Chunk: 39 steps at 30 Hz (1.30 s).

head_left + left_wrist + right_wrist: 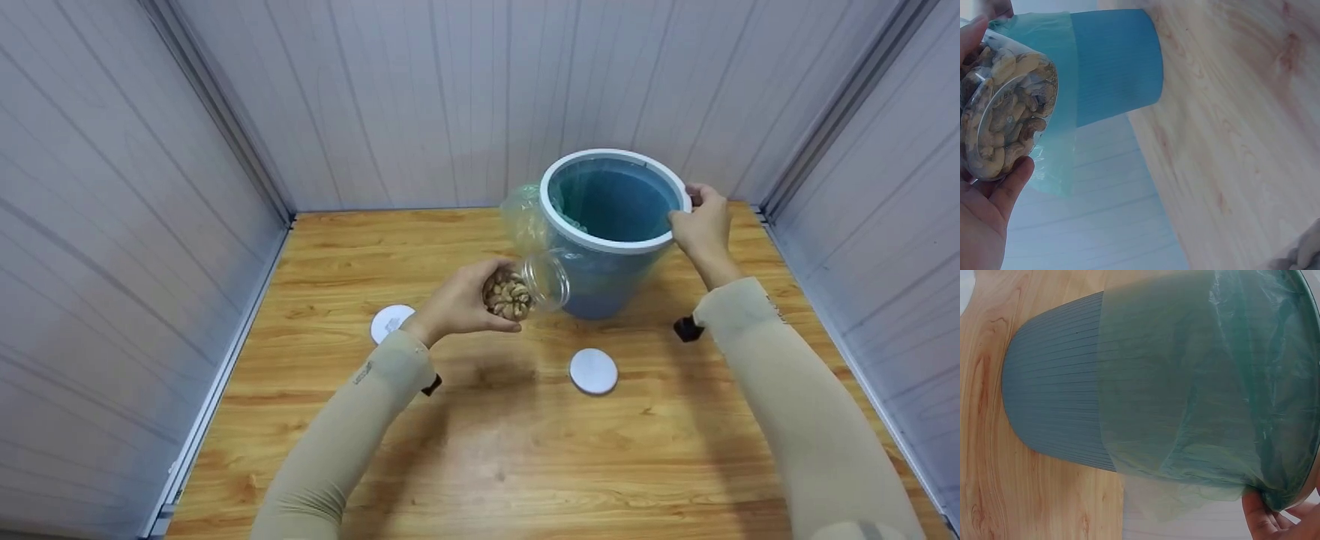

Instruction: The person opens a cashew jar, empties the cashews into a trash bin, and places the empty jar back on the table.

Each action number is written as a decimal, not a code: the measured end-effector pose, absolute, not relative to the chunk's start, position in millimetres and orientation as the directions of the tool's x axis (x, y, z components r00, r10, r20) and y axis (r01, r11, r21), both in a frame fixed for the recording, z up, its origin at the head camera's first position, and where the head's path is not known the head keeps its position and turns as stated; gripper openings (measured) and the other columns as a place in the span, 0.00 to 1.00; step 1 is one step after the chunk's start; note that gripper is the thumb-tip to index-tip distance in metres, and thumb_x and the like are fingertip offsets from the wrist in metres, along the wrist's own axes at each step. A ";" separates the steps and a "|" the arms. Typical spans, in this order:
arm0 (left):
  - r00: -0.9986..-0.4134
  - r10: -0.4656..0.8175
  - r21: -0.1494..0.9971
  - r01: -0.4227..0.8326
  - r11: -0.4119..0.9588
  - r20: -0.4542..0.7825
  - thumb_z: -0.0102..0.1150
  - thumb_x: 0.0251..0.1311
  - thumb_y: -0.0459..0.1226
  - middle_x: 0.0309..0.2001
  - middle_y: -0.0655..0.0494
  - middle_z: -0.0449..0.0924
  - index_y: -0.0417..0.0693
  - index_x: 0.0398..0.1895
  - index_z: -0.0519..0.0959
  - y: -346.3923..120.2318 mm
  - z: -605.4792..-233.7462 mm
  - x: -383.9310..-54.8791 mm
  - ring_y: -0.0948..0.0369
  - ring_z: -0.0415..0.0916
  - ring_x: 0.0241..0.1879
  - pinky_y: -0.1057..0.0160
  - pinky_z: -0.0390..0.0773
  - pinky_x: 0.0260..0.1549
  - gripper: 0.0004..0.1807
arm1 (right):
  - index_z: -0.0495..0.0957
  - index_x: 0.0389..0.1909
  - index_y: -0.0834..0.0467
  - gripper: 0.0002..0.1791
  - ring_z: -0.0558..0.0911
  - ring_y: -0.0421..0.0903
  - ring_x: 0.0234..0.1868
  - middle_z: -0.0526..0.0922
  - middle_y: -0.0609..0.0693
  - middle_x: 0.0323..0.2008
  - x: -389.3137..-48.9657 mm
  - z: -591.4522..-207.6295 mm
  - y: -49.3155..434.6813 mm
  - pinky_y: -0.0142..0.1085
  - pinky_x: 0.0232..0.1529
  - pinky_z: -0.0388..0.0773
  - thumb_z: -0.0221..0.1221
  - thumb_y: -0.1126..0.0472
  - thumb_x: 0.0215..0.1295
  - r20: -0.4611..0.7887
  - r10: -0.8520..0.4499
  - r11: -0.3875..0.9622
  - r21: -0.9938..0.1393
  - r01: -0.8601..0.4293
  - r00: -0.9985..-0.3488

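My left hand (469, 300) grips a clear plastic jar (551, 281) of brown-skinned cashews (508, 297). The jar lies tilted on its side, its mouth turned right toward a blue trash bin (600, 289). Seen from the left wrist, the jar's base (1008, 121) faces the camera, with the nuts pressed against it and the thumb and fingers around the wall. With fingers and thumb, my right hand (705, 225) holds the right side of the bin's white rim (616, 246). A thin green bin liner (1196, 394) hangs over the outside of the bin.
On the wooden floor (495, 457) lie two white round discs: one disc (593, 371) in front of the bin, another disc (391, 321) partly behind my left wrist. White panel walls (390, 97) close in the back and both sides.
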<state>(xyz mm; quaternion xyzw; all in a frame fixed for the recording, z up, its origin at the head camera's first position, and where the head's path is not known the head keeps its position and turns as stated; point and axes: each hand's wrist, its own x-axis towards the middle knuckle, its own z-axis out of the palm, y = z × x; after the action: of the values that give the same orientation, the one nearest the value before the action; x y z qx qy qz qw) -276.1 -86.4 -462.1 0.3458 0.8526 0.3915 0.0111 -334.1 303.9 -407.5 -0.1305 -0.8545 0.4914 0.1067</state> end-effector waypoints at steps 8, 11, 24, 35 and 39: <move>-0.752 0.606 0.646 0.602 0.469 0.260 0.90 0.46 0.48 0.65 0.52 0.83 0.46 0.74 0.74 -85.4 -450.5 -280.1 0.55 0.82 0.63 0.54 0.81 0.69 0.52 | 0.70 0.77 0.69 0.34 0.77 0.60 0.71 0.78 0.68 0.71 -336.6 -409.8 302.7 0.51 0.76 0.77 0.54 0.72 0.68 0.112 0.348 0.521 -0.849 0.092 -0.931; -0.753 0.603 0.629 0.608 0.485 0.264 0.90 0.46 0.48 0.65 0.51 0.83 0.46 0.74 0.73 -84.6 -445.3 -282.4 0.55 0.82 0.64 0.53 0.80 0.69 0.51 | 0.69 0.77 0.69 0.34 0.77 0.60 0.72 0.77 0.69 0.71 -337.2 -410.7 303.1 0.51 0.76 0.76 0.53 0.73 0.67 0.118 0.347 0.529 -0.844 0.091 -0.930; -0.748 0.607 0.574 0.630 0.523 0.268 0.88 0.49 0.52 0.65 0.52 0.83 0.46 0.76 0.72 -82.0 -423.5 -292.0 0.55 0.82 0.62 0.52 0.81 0.67 0.53 | 0.63 0.82 0.66 0.35 0.74 0.61 0.77 0.72 0.67 0.77 -333.4 -410.0 301.6 0.51 0.78 0.73 0.51 0.73 0.74 0.054 0.316 0.497 -0.860 0.117 -0.947; -0.757 0.584 0.566 0.630 0.533 0.292 0.89 0.47 0.50 0.67 0.52 0.83 0.46 0.77 0.72 -76.9 -405.3 -304.5 0.54 0.81 0.63 0.51 0.80 0.68 0.54 | 0.65 0.80 0.68 0.35 0.75 0.61 0.75 0.74 0.68 0.75 -333.8 -411.5 300.6 0.51 0.77 0.75 0.53 0.73 0.72 0.083 0.316 0.511 -0.854 0.096 -0.945; -0.760 0.581 0.548 0.631 0.549 0.292 0.88 0.47 0.53 0.68 0.52 0.82 0.46 0.78 0.71 -75.1 -397.8 -309.1 0.54 0.80 0.64 0.51 0.79 0.69 0.55 | 0.68 0.78 0.70 0.35 0.77 0.61 0.72 0.77 0.69 0.72 -336.3 -412.5 300.5 0.52 0.76 0.77 0.54 0.72 0.67 0.113 0.331 0.527 -0.846 0.085 -0.937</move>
<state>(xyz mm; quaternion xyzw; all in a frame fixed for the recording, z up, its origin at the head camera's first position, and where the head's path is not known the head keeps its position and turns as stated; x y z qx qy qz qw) -309.1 -75.1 -397.8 0.3446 0.8793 0.3265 -0.0380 -336.3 300.5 -412.5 -0.1204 -0.8640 0.4711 0.1310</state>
